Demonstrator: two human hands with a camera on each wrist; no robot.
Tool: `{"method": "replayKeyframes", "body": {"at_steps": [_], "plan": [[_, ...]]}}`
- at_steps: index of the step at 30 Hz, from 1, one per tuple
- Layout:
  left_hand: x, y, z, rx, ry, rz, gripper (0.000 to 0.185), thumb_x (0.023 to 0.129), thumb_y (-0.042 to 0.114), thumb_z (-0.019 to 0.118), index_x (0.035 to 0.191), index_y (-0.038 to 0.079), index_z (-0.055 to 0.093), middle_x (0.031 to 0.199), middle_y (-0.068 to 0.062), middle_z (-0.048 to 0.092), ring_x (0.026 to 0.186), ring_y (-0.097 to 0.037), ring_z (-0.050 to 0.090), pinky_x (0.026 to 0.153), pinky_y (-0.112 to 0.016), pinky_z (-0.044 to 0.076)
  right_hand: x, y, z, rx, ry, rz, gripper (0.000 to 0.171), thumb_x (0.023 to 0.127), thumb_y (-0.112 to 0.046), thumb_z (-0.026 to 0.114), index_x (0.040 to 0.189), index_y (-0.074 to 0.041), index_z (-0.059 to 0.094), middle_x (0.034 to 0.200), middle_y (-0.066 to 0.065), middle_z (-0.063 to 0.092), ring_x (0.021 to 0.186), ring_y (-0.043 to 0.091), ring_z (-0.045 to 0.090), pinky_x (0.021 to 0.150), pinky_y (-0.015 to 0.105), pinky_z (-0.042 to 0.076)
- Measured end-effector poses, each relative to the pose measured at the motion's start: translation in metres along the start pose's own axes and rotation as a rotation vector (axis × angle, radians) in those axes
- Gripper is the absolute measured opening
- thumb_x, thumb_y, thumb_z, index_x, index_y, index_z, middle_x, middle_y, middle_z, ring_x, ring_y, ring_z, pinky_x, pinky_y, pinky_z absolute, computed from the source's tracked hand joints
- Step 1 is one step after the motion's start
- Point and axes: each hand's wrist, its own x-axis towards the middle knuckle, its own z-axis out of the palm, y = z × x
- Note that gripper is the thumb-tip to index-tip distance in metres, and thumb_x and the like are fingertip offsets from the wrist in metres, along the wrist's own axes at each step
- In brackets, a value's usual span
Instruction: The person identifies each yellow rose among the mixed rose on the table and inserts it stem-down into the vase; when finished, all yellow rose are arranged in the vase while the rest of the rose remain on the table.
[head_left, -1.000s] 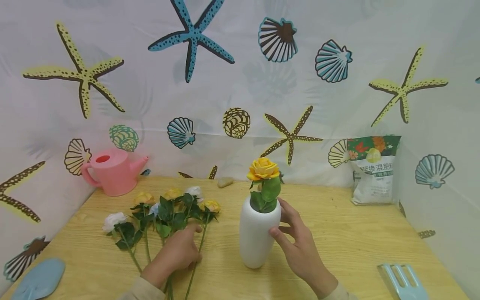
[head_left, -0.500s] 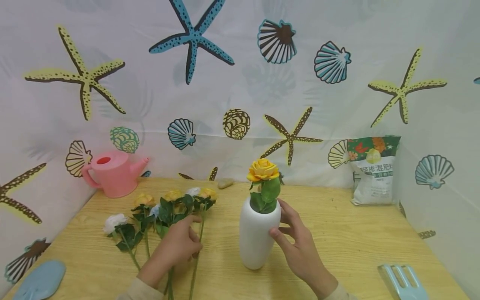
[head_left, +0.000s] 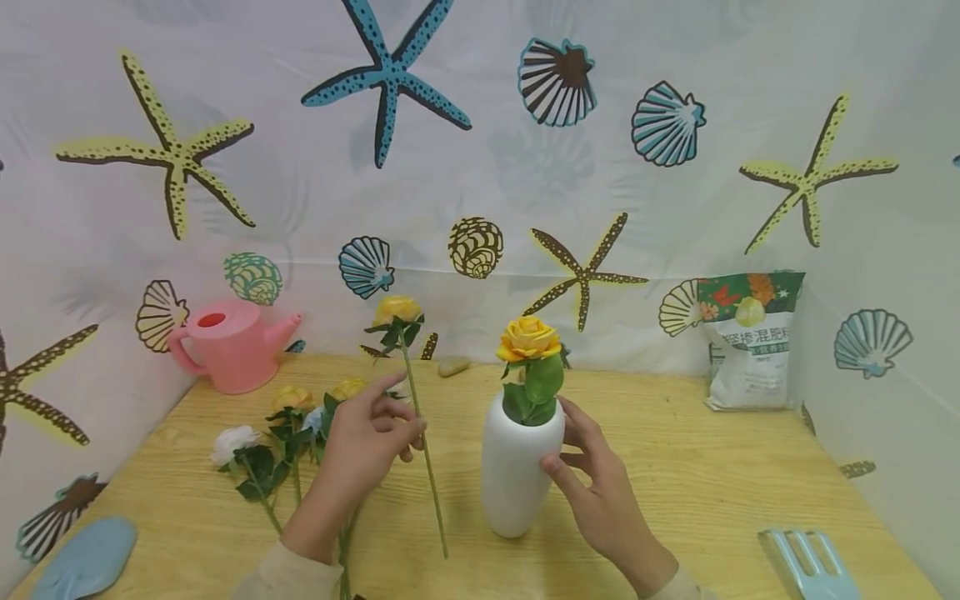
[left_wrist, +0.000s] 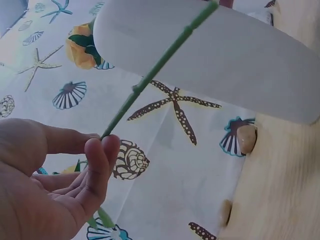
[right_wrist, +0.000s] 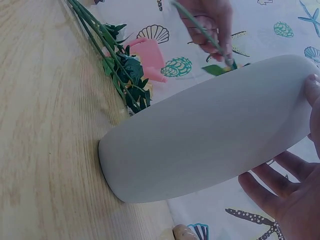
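Seashell-print cloth behind a wooden counter (head_left: 712, 483). Left hand (head_left: 367, 446) pinches a yellow rose stem (head_left: 420, 442), holding it raised and nearly upright just left of the white vase (head_left: 517, 475). Right hand (head_left: 600, 492), fingers relaxed, rests against the vase's side. Loose roses (head_left: 277, 433) lie further left, near the pink watering can (head_left: 225, 346).

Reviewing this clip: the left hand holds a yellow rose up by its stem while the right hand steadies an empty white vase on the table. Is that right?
Not quite: the white vase is not empty. The head view shows a yellow rose with green leaves already standing in it. The rest holds: the left hand pinches the stem of a second yellow rose, lifted off the table, and the right hand rests against the vase.
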Motion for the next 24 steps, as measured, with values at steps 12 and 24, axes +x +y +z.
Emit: {"method": "replayKeyframes", "body": {"at_steps": [12,24], "plan": [[-0.003,0.036,0.018,-0.387,0.390,0.225,0.067,0.092,-0.006,0.068,0.150,0.017,0.043,0.093,-0.003,0.064,0.067,-0.011,0.069,0.065,-0.025,0.059,0.000,0.000,-0.001,0.004,-0.004,0.035,0.064,0.098,-0.009,0.065,0.155,-0.019,0.038,0.134,0.010,0.064,0.117,0.015,0.063,0.090,0.032,0.058],[-0.002,0.044,0.043,-0.720,0.592,0.569,0.067,0.091,-0.009,0.067,0.149,0.000,0.035,0.095,-0.007,0.064,0.070,-0.014,0.067,0.065,-0.023,0.058,0.000,-0.002,-0.001,0.013,-0.010,0.055,0.063,0.098,-0.009,0.065,0.154,-0.015,0.038,0.133,0.012,0.064,0.116,0.019,0.064,0.089,0.032,0.058]]}}
